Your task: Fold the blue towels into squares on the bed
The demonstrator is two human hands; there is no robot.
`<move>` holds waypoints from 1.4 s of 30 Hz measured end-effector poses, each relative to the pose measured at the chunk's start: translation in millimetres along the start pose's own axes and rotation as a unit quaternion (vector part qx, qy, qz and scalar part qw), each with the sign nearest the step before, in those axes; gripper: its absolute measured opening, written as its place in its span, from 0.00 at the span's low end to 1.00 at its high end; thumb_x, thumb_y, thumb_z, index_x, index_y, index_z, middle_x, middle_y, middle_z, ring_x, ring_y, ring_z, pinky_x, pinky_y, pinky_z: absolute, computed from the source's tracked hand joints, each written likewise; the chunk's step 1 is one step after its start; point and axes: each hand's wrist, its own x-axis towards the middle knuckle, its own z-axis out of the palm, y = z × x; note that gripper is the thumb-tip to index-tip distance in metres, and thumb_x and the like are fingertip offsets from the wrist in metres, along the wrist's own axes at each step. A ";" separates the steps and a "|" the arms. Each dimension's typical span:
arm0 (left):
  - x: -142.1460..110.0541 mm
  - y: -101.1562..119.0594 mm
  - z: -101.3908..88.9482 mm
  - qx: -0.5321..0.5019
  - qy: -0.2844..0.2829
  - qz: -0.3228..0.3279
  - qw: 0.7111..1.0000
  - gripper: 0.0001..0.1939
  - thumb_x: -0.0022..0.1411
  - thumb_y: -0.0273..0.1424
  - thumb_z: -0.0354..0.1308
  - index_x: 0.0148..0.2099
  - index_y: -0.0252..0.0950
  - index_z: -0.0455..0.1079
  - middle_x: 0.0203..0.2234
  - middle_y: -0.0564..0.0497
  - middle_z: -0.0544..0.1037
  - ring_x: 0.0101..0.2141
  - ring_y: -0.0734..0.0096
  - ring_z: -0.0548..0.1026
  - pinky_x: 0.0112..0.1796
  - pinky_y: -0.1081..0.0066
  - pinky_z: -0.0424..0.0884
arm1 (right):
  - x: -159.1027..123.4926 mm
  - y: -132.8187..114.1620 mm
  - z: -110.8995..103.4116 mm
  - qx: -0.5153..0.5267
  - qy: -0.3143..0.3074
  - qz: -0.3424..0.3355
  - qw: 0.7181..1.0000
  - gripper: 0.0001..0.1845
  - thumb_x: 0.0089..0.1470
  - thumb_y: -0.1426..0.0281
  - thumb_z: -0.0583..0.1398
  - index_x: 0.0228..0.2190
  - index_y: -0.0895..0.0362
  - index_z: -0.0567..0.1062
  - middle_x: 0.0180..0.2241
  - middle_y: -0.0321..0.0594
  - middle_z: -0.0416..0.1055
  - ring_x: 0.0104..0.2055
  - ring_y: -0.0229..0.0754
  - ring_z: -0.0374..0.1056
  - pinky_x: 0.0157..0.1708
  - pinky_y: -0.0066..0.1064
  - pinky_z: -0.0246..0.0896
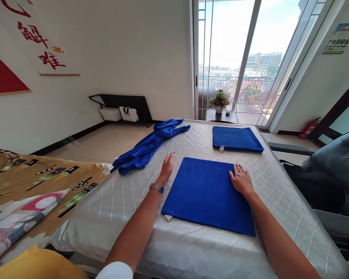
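Note:
A blue towel [209,193] lies flat and smooth in front of me, with a white tag at its near left corner. My right hand [241,179] rests palm down on its far right edge, fingers extended. Just off the towel's left side, my left hand [166,167] is held edge-on with straight fingers and nothing in it; whether it touches the mattress cannot be made out. Farther back sits a folded blue towel [235,138] with a small tag. A crumpled blue towel [151,144] stretches along the left side of the bed.
Everything blue lies on a mattress with a shiny quilted cover [128,197]. A patterned tan bedspread [84,176] borders it on the left, a dark grey padded chair [331,170] on the right. Past the far end stands a small table [212,116] with a potted plant [219,100].

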 end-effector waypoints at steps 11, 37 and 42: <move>-109.0 51.4 78.6 0.076 -0.334 0.120 0.932 0.25 0.74 0.47 0.44 0.65 0.45 0.66 0.66 0.51 0.67 0.66 0.63 0.63 0.66 0.62 0.58 | -1.5 0.0 0.1 -0.017 0.006 0.000 1.000 0.37 0.69 0.56 0.38 0.71 0.64 0.51 0.73 0.43 0.44 0.75 0.45 0.38 0.71 0.44 0.33; -77.6 12.7 -16.0 -0.119 -0.071 -0.022 0.990 0.22 0.71 0.45 0.44 0.52 0.37 0.71 0.54 0.42 0.78 0.57 0.60 0.75 0.60 0.58 0.68 | -7.9 -3.2 -4.1 -0.039 0.054 -0.008 0.998 0.35 0.69 0.60 0.40 0.70 0.64 0.54 0.72 0.46 0.49 0.74 0.47 0.42 0.71 0.45 0.35; -101.5 28.9 -14.4 0.036 -0.159 0.078 0.984 0.23 0.73 0.48 0.44 0.57 0.42 0.70 0.59 0.49 0.74 0.59 0.62 0.71 0.62 0.59 0.65 | -28.8 -13.9 -33.3 -0.039 0.090 -0.047 0.994 0.33 0.68 0.64 0.40 0.68 0.64 0.59 0.71 0.46 0.53 0.73 0.48 0.45 0.70 0.46 0.38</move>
